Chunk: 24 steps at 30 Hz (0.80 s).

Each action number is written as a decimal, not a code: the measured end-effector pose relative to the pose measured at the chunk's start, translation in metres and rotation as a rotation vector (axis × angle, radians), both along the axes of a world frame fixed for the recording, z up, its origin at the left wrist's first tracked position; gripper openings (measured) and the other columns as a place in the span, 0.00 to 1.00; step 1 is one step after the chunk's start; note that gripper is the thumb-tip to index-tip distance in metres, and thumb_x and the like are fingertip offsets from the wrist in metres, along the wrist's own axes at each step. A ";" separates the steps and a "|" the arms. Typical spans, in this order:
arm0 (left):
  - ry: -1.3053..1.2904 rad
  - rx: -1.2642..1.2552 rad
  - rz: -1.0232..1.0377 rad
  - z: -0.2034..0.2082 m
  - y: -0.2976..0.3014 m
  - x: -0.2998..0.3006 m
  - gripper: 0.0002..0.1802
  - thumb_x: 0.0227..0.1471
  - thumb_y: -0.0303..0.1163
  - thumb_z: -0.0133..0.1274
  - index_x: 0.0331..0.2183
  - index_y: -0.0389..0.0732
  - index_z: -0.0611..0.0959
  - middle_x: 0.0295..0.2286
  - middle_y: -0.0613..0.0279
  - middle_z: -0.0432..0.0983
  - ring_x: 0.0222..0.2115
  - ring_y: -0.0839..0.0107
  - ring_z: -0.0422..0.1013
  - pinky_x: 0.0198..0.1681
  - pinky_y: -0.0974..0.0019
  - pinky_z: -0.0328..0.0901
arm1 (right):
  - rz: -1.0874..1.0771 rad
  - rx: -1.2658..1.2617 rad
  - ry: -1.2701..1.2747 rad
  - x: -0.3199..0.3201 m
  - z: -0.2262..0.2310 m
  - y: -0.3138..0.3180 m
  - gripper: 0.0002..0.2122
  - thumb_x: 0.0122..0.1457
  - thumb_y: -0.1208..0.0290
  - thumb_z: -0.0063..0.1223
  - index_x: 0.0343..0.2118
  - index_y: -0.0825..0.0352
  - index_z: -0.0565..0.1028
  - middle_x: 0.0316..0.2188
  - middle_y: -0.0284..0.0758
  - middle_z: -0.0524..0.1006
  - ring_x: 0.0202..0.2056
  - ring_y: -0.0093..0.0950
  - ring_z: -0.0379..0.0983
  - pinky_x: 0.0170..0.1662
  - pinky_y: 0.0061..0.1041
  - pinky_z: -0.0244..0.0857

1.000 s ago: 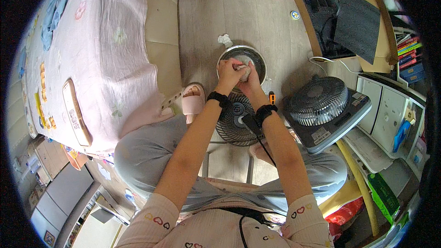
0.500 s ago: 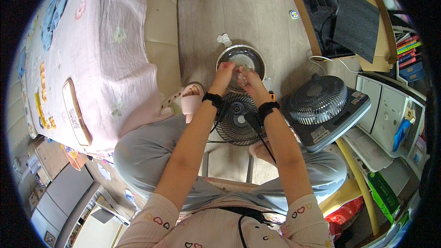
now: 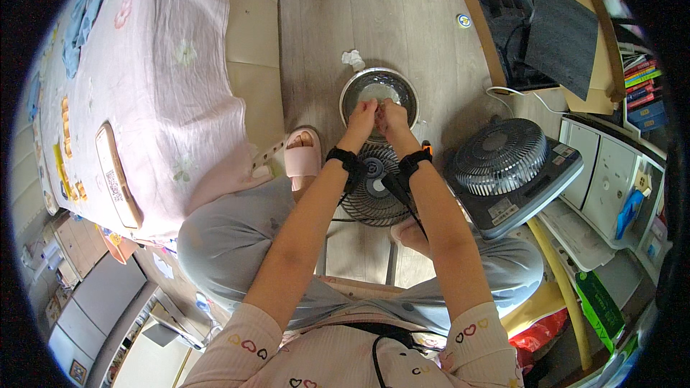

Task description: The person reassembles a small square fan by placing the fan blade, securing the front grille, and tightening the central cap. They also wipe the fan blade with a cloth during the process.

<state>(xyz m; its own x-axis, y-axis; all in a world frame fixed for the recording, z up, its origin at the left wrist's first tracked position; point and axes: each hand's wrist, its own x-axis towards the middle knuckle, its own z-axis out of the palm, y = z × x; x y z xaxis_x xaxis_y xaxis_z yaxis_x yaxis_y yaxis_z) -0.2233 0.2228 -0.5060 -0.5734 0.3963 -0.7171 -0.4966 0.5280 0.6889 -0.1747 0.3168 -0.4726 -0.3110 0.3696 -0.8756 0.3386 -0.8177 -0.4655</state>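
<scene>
A round metal basin (image 3: 402,92) with liquid in it stands on the floor ahead of me. Over it, my left hand (image 3: 362,116) and my right hand (image 3: 392,119) are drawn close together, both with curled fingers. What they hold, if anything, is hidden between them. Just below my wrists lies a dark round fan grille (image 3: 363,205) with a lighter hub, partly covered by my arms and a black strap. Both wrists wear black bands.
On my right sits a fan head (image 3: 501,154) on its flat dark base (image 3: 525,201). Beyond it is an open cardboard box (image 3: 483,36) with black parts. A crumpled tissue (image 3: 353,59) lies past the basin. The draped bed (image 3: 194,79) borders my left.
My hands have come together over the basin; the right one has turned and its fingers have curled inward. The view has shifted slightly.
</scene>
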 end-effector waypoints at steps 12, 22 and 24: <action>-0.016 0.039 0.024 0.006 0.002 -0.001 0.27 0.64 0.52 0.44 0.46 0.36 0.77 0.37 0.63 0.76 0.37 0.71 0.69 0.42 0.68 0.63 | 0.063 -0.039 0.066 -0.004 -0.008 0.003 0.13 0.62 0.62 0.46 0.22 0.62 0.70 0.15 0.30 0.67 0.12 0.25 0.59 0.16 0.28 0.52; -0.073 0.061 -0.006 0.046 0.008 -0.005 0.33 0.63 0.59 0.41 0.47 0.37 0.77 0.43 0.58 0.76 0.44 0.66 0.70 0.50 0.66 0.62 | 0.094 -0.069 0.071 -0.003 -0.032 0.002 0.15 0.65 0.61 0.42 0.29 0.67 0.73 0.21 0.36 0.73 0.16 0.30 0.65 0.18 0.32 0.56; -0.036 0.116 0.008 0.050 0.009 -0.005 0.34 0.63 0.60 0.41 0.49 0.38 0.77 0.46 0.58 0.75 0.46 0.65 0.69 0.52 0.65 0.61 | 0.128 -0.020 0.032 -0.005 -0.028 0.002 0.19 0.66 0.54 0.41 0.35 0.68 0.74 0.28 0.39 0.76 0.26 0.32 0.72 0.26 0.34 0.64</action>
